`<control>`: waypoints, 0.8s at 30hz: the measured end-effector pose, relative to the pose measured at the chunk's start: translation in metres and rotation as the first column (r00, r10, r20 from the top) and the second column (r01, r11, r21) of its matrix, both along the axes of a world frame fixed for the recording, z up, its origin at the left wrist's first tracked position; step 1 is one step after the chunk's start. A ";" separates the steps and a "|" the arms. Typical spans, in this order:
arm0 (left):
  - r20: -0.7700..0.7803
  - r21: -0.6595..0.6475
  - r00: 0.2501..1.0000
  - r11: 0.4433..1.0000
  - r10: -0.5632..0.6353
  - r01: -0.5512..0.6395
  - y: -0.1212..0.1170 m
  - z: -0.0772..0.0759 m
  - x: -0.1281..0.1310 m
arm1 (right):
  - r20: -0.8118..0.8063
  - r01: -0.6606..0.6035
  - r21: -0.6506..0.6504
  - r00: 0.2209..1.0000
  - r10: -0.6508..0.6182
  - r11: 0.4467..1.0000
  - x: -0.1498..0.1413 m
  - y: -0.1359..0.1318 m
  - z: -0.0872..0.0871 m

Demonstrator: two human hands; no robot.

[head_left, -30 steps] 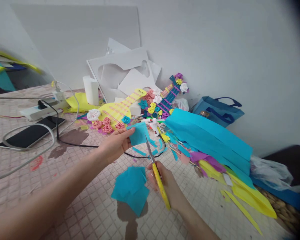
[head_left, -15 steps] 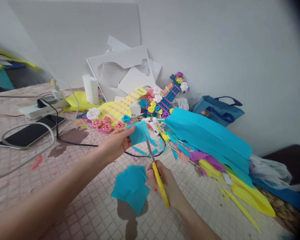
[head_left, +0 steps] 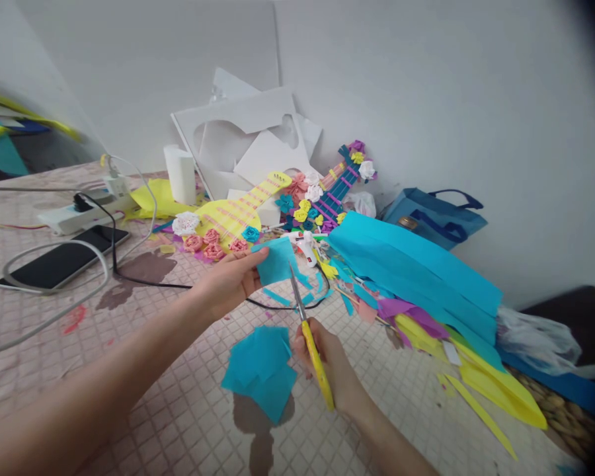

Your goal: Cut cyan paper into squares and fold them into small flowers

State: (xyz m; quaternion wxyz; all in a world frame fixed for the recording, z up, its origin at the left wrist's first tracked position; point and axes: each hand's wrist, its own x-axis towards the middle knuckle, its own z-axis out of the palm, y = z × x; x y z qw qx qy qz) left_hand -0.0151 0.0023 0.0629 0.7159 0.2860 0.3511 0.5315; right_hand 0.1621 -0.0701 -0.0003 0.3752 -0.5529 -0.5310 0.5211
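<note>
Between thumb and fingers, my left hand [head_left: 235, 277] pinches a small blue paper piece [head_left: 276, 262] above the middle of the table. My right hand [head_left: 330, 354] grips yellow-handled scissors [head_left: 316, 363], their tips at the paper's right edge. The blades look nearly together. Below the hands lies a loose pile of cut blue paper squares [head_left: 260, 370]. Narrow blue paper strips [head_left: 277, 297] are scattered just behind the scissors. A white glue gun [head_left: 305, 248] rests behind the held paper, its black cord curving round the strips.
A yellow guitar-shaped cutout [head_left: 233, 215] with paper flowers and a blue one [head_left: 334, 195] stand at the back. Large blue paper sheets [head_left: 416, 271] and yellow scraps [head_left: 500, 390] lie right. At left are a phone [head_left: 64, 258], a power strip [head_left: 82, 213] and cables.
Almost nothing differs. Both hands keep their hold on the paper and scissors, with the scissors shifted very slightly. The whole view has drifted a little.
</note>
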 end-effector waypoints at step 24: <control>0.018 -0.011 0.998 0.999 -0.053 0.053 0.003 -0.007 -0.002 | 0.193 -0.206 0.148 0.965 0.176 0.967 0.011 0.001 -0.006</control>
